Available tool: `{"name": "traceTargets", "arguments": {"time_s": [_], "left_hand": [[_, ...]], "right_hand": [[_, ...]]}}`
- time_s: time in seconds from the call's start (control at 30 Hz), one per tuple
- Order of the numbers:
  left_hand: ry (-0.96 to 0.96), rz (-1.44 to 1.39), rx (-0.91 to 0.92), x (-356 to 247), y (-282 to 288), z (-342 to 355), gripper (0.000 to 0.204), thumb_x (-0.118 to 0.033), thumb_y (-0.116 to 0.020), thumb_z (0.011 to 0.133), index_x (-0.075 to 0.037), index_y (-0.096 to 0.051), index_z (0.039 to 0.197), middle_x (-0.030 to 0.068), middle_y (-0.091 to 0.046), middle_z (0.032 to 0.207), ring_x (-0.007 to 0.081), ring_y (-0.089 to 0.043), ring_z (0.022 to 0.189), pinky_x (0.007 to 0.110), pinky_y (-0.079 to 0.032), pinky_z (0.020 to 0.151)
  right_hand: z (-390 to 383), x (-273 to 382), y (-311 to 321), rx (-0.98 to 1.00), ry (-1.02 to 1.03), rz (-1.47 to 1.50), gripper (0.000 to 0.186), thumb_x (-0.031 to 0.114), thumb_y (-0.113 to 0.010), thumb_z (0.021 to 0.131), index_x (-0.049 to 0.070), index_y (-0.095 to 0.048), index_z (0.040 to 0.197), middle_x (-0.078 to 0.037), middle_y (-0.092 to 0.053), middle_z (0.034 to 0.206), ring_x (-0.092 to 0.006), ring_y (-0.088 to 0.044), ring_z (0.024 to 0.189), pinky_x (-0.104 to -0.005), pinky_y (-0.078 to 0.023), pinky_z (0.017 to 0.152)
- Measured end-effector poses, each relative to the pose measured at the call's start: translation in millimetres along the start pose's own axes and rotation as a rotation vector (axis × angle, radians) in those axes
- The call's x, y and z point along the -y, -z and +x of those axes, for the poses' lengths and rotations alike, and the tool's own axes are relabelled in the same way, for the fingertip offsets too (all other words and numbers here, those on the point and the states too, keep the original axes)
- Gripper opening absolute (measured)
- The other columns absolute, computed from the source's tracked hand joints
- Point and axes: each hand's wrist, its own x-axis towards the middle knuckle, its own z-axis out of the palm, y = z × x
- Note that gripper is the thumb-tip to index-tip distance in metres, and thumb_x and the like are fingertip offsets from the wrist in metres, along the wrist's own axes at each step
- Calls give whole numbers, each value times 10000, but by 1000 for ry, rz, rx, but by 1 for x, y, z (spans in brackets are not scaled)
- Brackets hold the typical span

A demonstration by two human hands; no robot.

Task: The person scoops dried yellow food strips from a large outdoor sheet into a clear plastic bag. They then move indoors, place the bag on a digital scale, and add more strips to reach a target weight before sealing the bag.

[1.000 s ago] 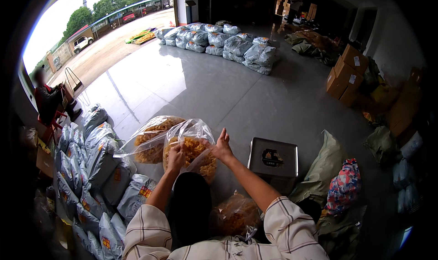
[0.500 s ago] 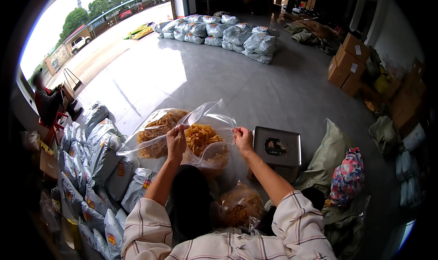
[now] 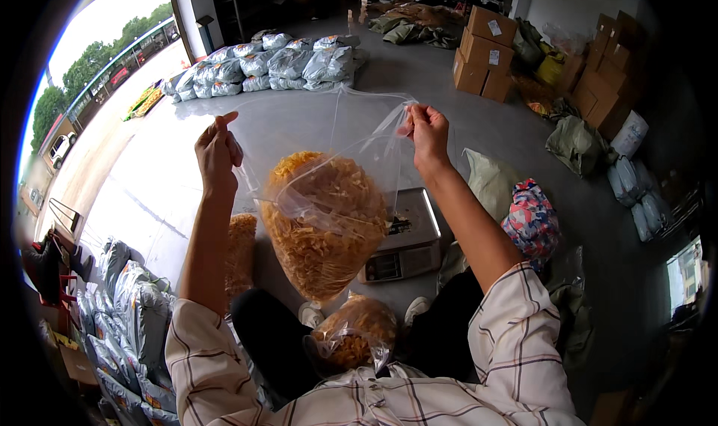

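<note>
A large clear plastic bag (image 3: pixel 321 228) filled with yellow-orange dried pieces hangs in front of me, lifted by its top edge. At the bag's left upper edge, my left hand (image 3: pixel 218 155) is closed on the plastic. My right hand (image 3: pixel 428 136) pinches the opposite upper corner, so the mouth is stretched between them. Partly behind the hanging bag is a scale (image 3: pixel 420 228) with a flat metal top. Between my legs rests another clear bag (image 3: pixel 355 330) of similar pieces. A third filled bag (image 3: pixel 241 252) shows beside my left forearm, partly hidden by it.
Grey plastic parcels (image 3: pixel 134 314) are heaped at my left, and more grey parcels (image 3: pixel 269 65) form a low wall across the floor. Woven sacks (image 3: pixel 490 183) and a patterned cloth bundle (image 3: pixel 531 224) lie to the right. Cardboard boxes (image 3: pixel 482 56) are stacked farther off.
Both hands have risen and spread apart, lifting the filled bag off its low position. It now hangs between them. My view has turned to the right.
</note>
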Motion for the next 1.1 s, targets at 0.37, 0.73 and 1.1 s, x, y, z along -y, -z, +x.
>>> {"name": "traceTargets", "arguments": {"time_s": [0.37,0.73,1.1], "left_hand": [[107,-115,103,71,-80,24,371,-317,-490,969,12,-602,1100,8,-447,483,111,-414,377,244,-311,369],[634,46,116,174,-78,-29,321,-250,-451,965,22,-548,1104,91,-587,596,156,-521,395,260,-387,362],[645,172,300,145,-75,-24,342,-352,-477,948,-45,-513,1094,79,-634,755,160,-586,486,270,-479,472]], "right_hand": [[70,35,70,-70,184,-219,163,63,-525,894,-18,-598,773,-7,-519,605,-81,-492,525,-243,-454,496],[39,-76,149,-120,-18,-520,168,121,-537,931,-6,-611,849,8,-512,614,-67,-450,495,-230,-378,487],[25,-71,157,-64,-120,-557,234,215,-515,950,19,-566,1066,-19,-566,785,-75,-522,641,-218,-436,515]]}}
